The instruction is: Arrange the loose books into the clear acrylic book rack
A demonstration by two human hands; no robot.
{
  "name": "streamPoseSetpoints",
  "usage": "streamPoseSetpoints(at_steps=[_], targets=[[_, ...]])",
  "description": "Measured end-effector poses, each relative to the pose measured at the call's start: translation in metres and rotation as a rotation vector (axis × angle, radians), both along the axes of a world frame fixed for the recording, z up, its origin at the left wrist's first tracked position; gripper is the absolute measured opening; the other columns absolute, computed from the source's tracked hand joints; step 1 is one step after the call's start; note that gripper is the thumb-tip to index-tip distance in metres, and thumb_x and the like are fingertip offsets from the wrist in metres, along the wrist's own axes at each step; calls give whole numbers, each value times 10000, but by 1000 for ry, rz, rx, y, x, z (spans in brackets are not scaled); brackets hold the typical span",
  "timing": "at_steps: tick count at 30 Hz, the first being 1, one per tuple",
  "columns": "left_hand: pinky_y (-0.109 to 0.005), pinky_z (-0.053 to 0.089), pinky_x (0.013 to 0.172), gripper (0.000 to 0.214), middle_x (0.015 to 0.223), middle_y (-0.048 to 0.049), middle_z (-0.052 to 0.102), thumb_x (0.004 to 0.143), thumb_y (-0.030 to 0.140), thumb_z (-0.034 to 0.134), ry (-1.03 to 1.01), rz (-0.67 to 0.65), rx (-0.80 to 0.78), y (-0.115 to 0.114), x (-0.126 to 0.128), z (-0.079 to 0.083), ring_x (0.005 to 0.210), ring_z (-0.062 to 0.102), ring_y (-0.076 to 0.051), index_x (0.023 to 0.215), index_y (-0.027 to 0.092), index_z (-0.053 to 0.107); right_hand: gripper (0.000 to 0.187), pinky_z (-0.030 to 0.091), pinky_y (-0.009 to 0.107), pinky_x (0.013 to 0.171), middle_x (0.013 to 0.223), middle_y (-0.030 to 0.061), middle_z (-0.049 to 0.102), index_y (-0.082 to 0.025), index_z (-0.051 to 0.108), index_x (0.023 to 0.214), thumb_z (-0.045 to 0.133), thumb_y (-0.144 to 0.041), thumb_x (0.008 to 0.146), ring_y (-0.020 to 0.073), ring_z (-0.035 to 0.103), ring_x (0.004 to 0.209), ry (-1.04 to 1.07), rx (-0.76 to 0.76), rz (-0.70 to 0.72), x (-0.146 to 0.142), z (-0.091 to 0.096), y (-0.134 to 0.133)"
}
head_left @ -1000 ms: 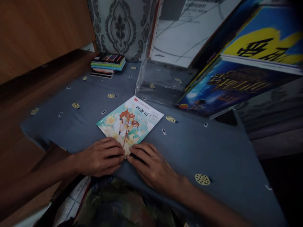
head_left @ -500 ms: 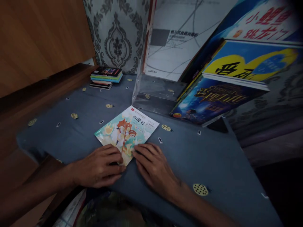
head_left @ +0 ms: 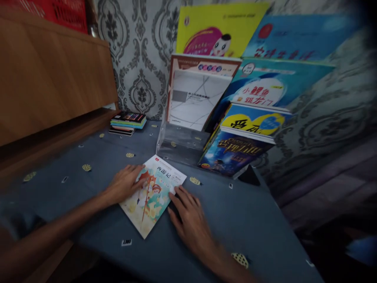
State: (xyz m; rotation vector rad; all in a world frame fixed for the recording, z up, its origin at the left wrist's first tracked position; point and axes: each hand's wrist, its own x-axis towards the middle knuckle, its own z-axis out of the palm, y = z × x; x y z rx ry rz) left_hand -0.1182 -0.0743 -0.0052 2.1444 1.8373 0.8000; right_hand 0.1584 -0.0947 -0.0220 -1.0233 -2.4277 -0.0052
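A thin picture-cover book (head_left: pixel 153 200) with a white and pale green front lies at an angle on the cloth-covered table. My left hand (head_left: pixel 125 184) rests along the book's upper left edge, its thumb over the cover and its fingers stretched forward. At the right edge, my right hand (head_left: pixel 190 218) touches the cover with its fingertips, the fingers slightly bent and apart. Neither hand visibly wraps around the book. Part of its left edge is hidden under my left hand.
Beyond the book stands a clear display rack (head_left: pixel 179 147) holding several upright books, among them a dark blue one (head_left: pixel 232 153) in front. A small stack of books (head_left: pixel 128 122) lies at the back left beside a wooden cabinet (head_left: pixel 59 70). A red basket (head_left: pixel 66 13) sits on the cabinet.
My left hand has moved from the book's lower corner up to its upper left edge. My right hand has shifted up along the right edge. The view has tilted up, showing more of the rack.
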Motion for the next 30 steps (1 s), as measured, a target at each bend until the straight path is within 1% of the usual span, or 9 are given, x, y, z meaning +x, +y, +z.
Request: streamPoseSetpoints(at_steps=[6, 10, 13, 17, 21, 23, 25, 27, 30], targets=[[-314, 525, 691, 533, 898, -48, 708, 655, 428, 797, -843, 206, -260, 17, -4, 10, 781, 674, -233, 1100, 169, 658, 344, 542, 563, 949, 1342, 170, 629, -185, 620, 1272, 562, -257, 941, 341, 570, 1277, 8, 15, -4, 2, -2, 0], [-300, 546, 605, 430, 818, -53, 733, 601, 321, 845, -1205, 195, -539, 17, -2, 17, 664, 690, -209, 950, 144, 666, 346, 563, 520, 952, 1334, 178, 631, -177, 626, 1267, 560, -269, 940, 331, 576, 1271, 75, 43, 19, 6, -10, 4], [-272, 544, 563, 358, 702, -48, 719, 576, 270, 862, -1291, 160, -589, 13, 4, 21, 583, 679, -186, 837, 128, 662, 354, 573, 505, 947, 1390, 180, 582, -199, 615, 1281, 554, -273, 940, 323, 581, 1268, 161, 57, 22, 10, -19, 8], [-267, 563, 587, 371, 737, -49, 733, 578, 267, 874, -1381, 141, -485, 5, 11, 30, 611, 693, -182, 850, 136, 659, 517, 578, 512, 933, 1452, 198, 513, -206, 510, 1397, 598, -347, 907, 340, 575, 1272, 393, -64, -59, 13, -27, 20], [-299, 585, 665, 422, 835, -64, 749, 611, 324, 874, -1403, 43, -378, -1, 21, 46, 700, 721, -213, 934, 144, 671, 583, 632, 389, 684, 1084, 138, 726, -190, 510, 1388, 622, -441, 873, 260, 731, 868, 721, -477, -3, 11, -18, 35], [-305, 585, 690, 442, 898, -74, 752, 645, 360, 859, -1399, -26, -322, -2, 27, 54, 745, 726, -221, 985, 149, 673, 468, 572, 299, 503, 879, 98, 749, -181, 630, 1230, 612, -483, 872, 226, 709, 691, 829, -750, 84, 9, -4, 40], [-311, 582, 706, 453, 956, -81, 750, 693, 389, 831, -1376, -90, -276, -2, 31, 61, 782, 725, -225, 1047, 159, 668, 429, 499, 245, 429, 889, 115, 751, -169, 681, 1111, 635, -508, 852, 211, 689, 655, 925, -902, 128, 6, 16, 42], [-314, 577, 724, 456, 998, -85, 744, 739, 413, 798, -1343, -145, -230, 1, 35, 67, 811, 721, -226, 1098, 169, 659, 435, 490, 233, 435, 960, 131, 749, -173, 677, 1110, 646, -516, 846, 207, 686, 683, 1011, -857, 137, 4, 37, 42], [-304, 558, 775, 427, 1060, -86, 728, 777, 432, 755, -1282, -219, -118, 8, 37, 71, 907, 705, -231, 1105, 179, 654, 410, 524, 242, 481, 1050, 133, 733, -187, 651, 1148, 604, -497, 883, 210, 690, 760, 1008, -625, 137, 5, 62, 41]])
